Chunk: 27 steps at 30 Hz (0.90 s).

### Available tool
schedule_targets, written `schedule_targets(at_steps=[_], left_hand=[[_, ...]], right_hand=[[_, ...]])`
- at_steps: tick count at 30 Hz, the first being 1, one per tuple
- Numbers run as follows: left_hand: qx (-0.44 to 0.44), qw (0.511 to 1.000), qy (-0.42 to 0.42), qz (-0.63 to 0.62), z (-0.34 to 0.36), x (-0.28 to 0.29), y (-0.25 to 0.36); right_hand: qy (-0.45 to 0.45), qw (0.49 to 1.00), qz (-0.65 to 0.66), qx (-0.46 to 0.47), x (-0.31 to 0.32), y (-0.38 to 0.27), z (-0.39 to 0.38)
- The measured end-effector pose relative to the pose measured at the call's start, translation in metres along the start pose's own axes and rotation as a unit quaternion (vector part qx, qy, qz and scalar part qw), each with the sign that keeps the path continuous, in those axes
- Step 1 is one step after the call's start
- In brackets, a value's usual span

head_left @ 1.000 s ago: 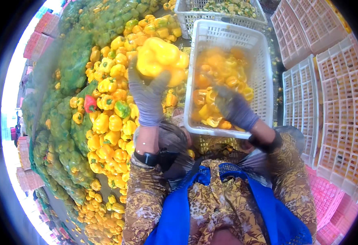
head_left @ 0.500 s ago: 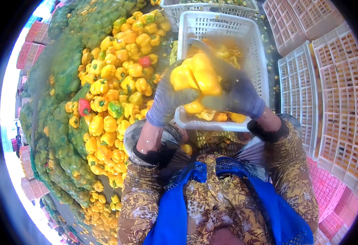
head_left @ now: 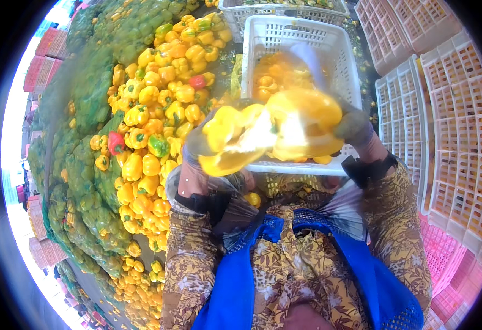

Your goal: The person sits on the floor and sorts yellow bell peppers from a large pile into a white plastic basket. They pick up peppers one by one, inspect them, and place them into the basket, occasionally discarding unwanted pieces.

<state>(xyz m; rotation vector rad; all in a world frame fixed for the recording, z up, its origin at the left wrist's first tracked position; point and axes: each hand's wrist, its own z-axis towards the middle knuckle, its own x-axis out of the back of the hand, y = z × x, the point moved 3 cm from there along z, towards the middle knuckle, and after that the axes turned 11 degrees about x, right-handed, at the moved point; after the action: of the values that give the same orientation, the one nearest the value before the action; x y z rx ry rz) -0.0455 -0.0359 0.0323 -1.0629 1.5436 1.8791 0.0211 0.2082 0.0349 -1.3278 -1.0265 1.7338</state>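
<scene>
Both gloved hands hold a large yellow pepper (head_left: 288,124) up over the near end of a white crate (head_left: 343,82); it is parted into a left and a right portion, with glare and pale inner flesh between them. The left hand (head_left: 198,142) has its grip closed around the left portion, and the right hand (head_left: 355,124) is closed on the right portion — whether the two are fully separate, I cannot tell for the blur. Just past the right portion, a smeared lilac shape (head_left: 308,61) crosses the crate; what it is does not show. As for progress, this pepper looks well opened but is not yet set down, and the crate below already carries yellow-orange pepper pieces (head_left: 282,74), with bare wall showing above them. Much is left as well: a broad heap of whole peppers (head_left: 150,165) lies on the ground to the left, a red pepper (head_left: 116,143) and a green pepper (head_left: 158,146) among them, beside bulging green net sacks (head_left: 89,214). At the right stand pale crates (head_left: 455,137) — yellow and orange contents show through their slats.
</scene>
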Motion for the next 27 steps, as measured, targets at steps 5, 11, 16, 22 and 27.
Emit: schedule_targets(at_steps=[5, 11, 16, 22, 27], left_hand=[[-0.036, 0.990, -0.087, -0.104, -0.012, -0.011, -0.005], [-0.132, 0.987, 0.010, -0.093, 0.017, 0.003, 0.013], [-0.161, 0.983, 0.073, -0.047, 0.028, 0.002, 0.026], [-0.068, 0.970, 0.225, 0.067, 0.046, 0.005, -0.008], [-0.019, 0.964, 0.235, 0.122, 0.058, -0.008, -0.019]], right_hand=[[0.049, 0.994, -0.070, 0.066, 0.007, -0.005, 0.004], [0.131, 0.981, -0.133, -0.058, 0.008, -0.012, 0.010], [0.170, 0.898, -0.406, -0.018, 0.011, -0.018, 0.019], [0.043, 0.784, -0.560, 0.266, -0.014, -0.013, 0.018], [0.043, 0.749, -0.620, 0.231, -0.025, -0.004, 0.016]])
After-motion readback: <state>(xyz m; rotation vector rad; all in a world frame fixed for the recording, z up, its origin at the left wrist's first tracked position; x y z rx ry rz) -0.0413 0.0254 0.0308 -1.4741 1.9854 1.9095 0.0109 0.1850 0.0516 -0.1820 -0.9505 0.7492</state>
